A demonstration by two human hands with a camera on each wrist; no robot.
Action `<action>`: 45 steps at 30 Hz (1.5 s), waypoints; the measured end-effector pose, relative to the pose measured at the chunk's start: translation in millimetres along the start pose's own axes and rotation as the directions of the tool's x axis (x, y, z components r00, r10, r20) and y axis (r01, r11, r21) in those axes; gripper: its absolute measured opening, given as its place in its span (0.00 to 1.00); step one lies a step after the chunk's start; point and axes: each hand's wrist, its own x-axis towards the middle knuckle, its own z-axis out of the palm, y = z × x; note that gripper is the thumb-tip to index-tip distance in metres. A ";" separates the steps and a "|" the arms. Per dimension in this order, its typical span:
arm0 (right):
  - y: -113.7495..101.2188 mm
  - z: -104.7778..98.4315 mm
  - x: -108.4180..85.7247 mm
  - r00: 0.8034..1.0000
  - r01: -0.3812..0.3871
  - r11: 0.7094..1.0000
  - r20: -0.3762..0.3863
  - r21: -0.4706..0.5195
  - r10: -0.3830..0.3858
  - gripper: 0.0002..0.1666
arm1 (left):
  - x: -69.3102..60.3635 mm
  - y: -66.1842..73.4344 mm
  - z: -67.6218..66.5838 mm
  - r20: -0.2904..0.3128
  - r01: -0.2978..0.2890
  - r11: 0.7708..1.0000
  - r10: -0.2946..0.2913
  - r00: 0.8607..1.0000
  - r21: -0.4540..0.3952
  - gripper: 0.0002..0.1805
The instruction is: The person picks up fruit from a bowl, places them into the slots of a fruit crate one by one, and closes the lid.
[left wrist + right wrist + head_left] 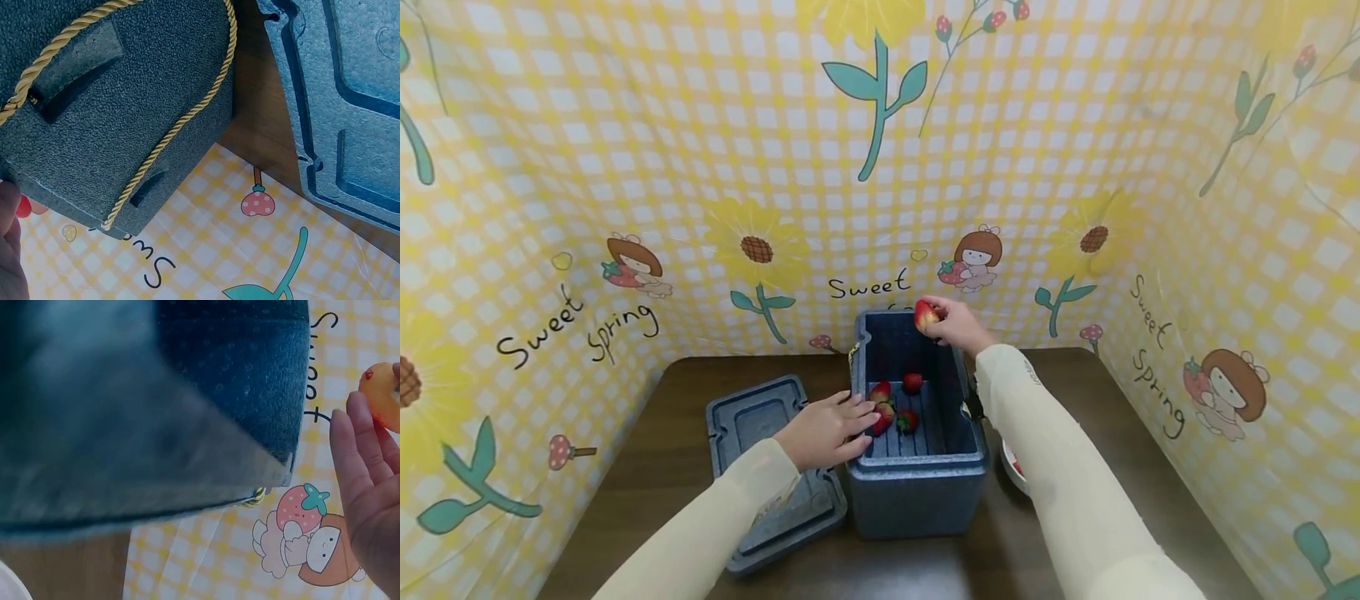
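Note:
My right hand [953, 323] pinches a red-and-yellow fruit [927, 316] over the back right corner of the open blue-grey foam box [917, 504]. In the right wrist view this fruit [381, 397] looks rounded and orange-yellow, partly cut off by the frame edge. My left hand [831, 429] rests on the box's left rim, its fingers spread and fairly straight. Several red strawberries [907, 421] lie on the ribbed floor inside, some with green leaves. The left fingertips reach over the edge near them.
The foam lid [782, 392] lies on the brown table [647, 467] left of the box. A white bowl [1017, 477] with red items stands at right, partly behind the right sleeve. Twisted gold rope [169, 134] runs along the box's side. Checked cloth walls surround the table.

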 end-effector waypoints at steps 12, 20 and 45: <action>-14.2 17.7 9.6 0.993 -0.119 0.974 0.025 0.194 0.116 0.39 | 2.2 -1.6 -0.5 0.024 0.018 0.999 -0.017 1.000 -0.034 0.23; -15.3 35.7 10.1 0.970 -0.236 0.947 -0.006 0.218 0.243 0.37 | 1.1 -1.9 -3.1 0.057 0.060 0.997 -0.058 0.997 -0.045 0.25; -0.9 71.3 14.1 0.943 -0.325 0.922 0.004 0.212 0.332 0.28 | 7.3 -1.6 -10.2 0.206 0.080 0.993 -0.060 0.977 -0.089 0.31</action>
